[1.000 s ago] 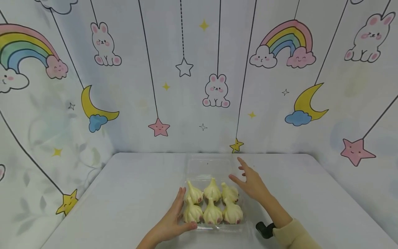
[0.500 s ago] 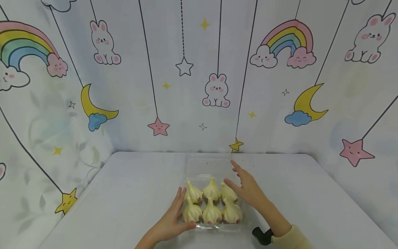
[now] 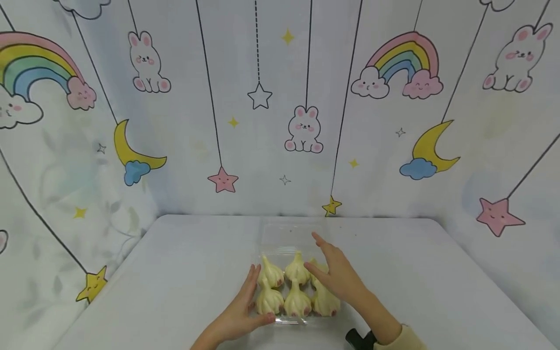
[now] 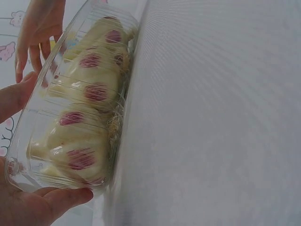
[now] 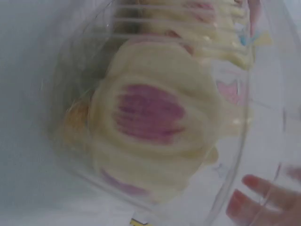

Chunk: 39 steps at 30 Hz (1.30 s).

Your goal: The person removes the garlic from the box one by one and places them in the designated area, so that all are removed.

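I see clear plastic box [image 3: 292, 291] on white surface [image 3: 175, 272], near edge, six garlic bulbs [image 3: 297, 301] inside in two rows. Lid [image 3: 286, 233] lies open, flat behind box. Left hand [image 3: 238, 311] curls round box's left near corner, thumb on front rim. Right hand [image 3: 337, 272] flat, fingers spread, over right-hand bulbs. Bulbs all in; lid not yet down.

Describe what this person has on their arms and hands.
Both hands are bare: no gloves, rings or markings show. The right hand comes out of a cream, beige sleeve cuff, with a small black device by that wrist. The left hand and its forearm show no sleeve in the head view.
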### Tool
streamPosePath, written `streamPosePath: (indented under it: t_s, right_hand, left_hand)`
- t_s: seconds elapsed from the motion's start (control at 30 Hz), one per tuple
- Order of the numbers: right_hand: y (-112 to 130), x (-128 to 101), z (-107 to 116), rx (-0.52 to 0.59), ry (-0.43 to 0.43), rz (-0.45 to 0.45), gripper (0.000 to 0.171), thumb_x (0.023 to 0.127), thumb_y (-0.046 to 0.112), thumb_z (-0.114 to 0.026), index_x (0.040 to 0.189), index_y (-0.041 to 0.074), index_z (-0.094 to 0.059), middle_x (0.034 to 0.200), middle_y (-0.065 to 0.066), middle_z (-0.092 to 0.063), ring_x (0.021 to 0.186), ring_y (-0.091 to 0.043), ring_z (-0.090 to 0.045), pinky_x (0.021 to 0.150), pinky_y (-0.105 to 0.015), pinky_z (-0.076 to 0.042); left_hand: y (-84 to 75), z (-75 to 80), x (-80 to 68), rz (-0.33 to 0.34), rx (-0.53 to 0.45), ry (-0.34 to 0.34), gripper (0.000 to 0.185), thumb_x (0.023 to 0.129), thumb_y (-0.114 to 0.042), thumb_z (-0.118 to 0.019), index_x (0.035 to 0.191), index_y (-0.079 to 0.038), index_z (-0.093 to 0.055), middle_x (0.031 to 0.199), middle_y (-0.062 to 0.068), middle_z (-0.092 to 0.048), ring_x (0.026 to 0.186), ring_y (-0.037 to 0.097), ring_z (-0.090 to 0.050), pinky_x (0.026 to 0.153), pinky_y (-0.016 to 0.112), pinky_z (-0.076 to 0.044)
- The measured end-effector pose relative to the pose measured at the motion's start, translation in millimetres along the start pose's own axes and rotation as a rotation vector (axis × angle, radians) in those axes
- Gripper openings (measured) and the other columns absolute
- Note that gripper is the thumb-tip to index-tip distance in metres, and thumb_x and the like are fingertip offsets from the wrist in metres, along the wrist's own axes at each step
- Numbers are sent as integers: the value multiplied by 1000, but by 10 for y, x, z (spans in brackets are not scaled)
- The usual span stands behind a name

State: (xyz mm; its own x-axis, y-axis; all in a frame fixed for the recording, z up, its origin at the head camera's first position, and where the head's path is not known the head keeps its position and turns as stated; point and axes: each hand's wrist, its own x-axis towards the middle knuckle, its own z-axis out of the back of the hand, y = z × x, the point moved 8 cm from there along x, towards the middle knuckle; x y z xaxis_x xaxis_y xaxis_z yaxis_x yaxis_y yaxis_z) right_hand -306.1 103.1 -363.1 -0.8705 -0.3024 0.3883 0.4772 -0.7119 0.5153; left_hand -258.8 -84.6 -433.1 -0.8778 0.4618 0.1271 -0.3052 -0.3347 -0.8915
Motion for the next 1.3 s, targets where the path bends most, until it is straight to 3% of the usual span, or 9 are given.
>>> streamPosePath:
  t_s: [0.43, 0.8, 1.3]
  right_hand:
    - [181, 27, -83, 18, 21, 41, 67, 80, 49, -50, 136, 26, -20, 129, -4, -38, 116, -26, -34, 91, -48, -31]
    - [348, 85, -177, 27, 48, 72, 73, 76, 34, -63, 135, 24, -21, 128, -6, -39, 115, -26, -35, 91, -46, -33]
    - [477, 135, -352, 77, 106, 108, 73, 76, 31, -63, 135, 21, -23, 129, -7, -37, 116, -26, -35, 89, -46, -36]
  left_hand:
    - [-26, -4, -5, -17, 1, 7, 95, 77, -26, -63, 135, -28, 12, 136, 19, 23, 120, 49, -1, 81, 60, -32]
    - [-46, -11, -4, -17, -2, 16, 93, 77, -26, -62, 135, -26, 11, 135, 20, 23, 119, 50, 0, 80, 62, -31]
    - [-13, 1, -14, -24, 43, -7, 94, 77, -28, -62, 134, -30, 13, 136, 19, 21, 119, 50, -3, 78, 61, -34]
